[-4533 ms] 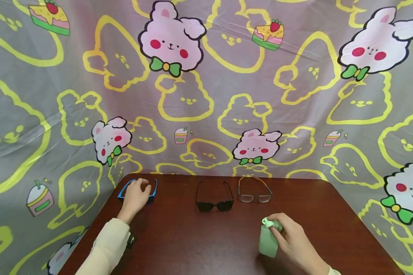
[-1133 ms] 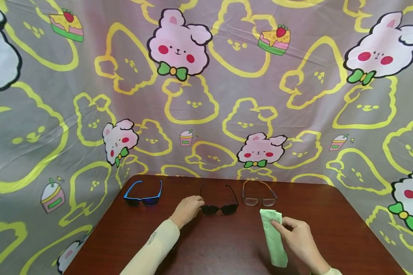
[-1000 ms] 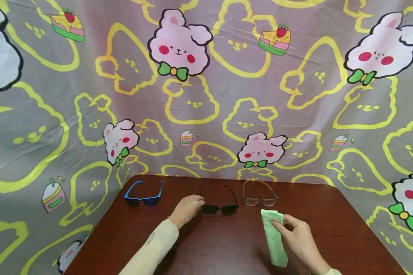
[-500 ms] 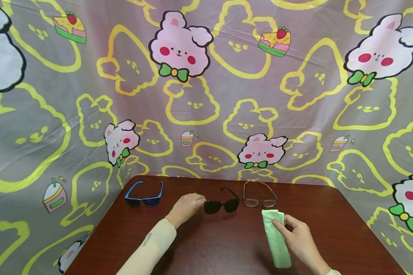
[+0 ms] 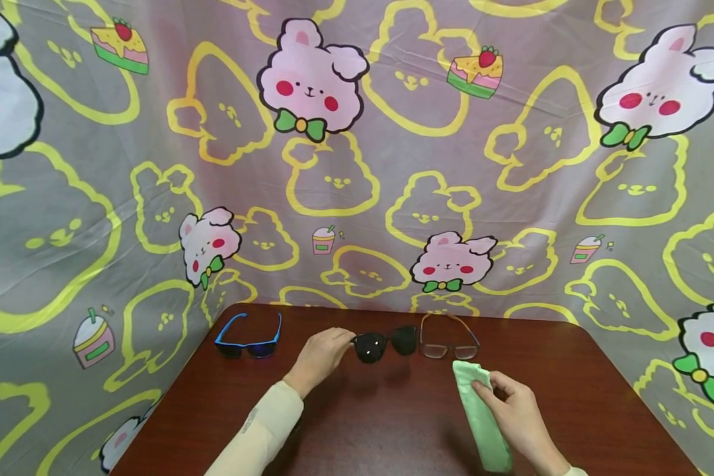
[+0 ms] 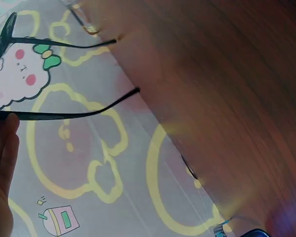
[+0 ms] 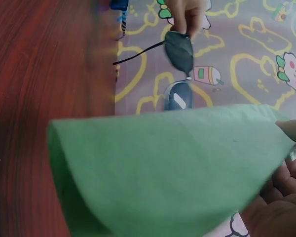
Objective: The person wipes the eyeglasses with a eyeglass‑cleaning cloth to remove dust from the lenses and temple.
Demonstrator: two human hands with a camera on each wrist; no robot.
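My left hand [image 5: 320, 359] pinches a pair of black sunglasses [image 5: 370, 347] by one end of the frame, holding them raised off the table with the dark lenses tilted. In the left wrist view both temples of the sunglasses [image 6: 54, 116] stick out unfolded from the fingers. At the right, my right hand [image 5: 519, 411] pinches a folded light green cloth [image 5: 478, 416] between thumb and fingers, so that it hangs down. The cloth [image 7: 163, 168] fills much of the right wrist view and partly hides the sunglasses' lower lens there.
On the brown table [image 5: 369, 423], blue-framed sunglasses [image 5: 247, 348] lie at the back left with temples unfolded. Clear-lens eyeglasses [image 5: 449, 350] lie just right of the held sunglasses. A patterned curtain [image 5: 345, 165] encloses the table's back and sides.
My left hand has moved from the blue sunglasses to the black ones, gripped them and lifted them off the table, tilting them. The green cloth now hangs longer from my right hand.
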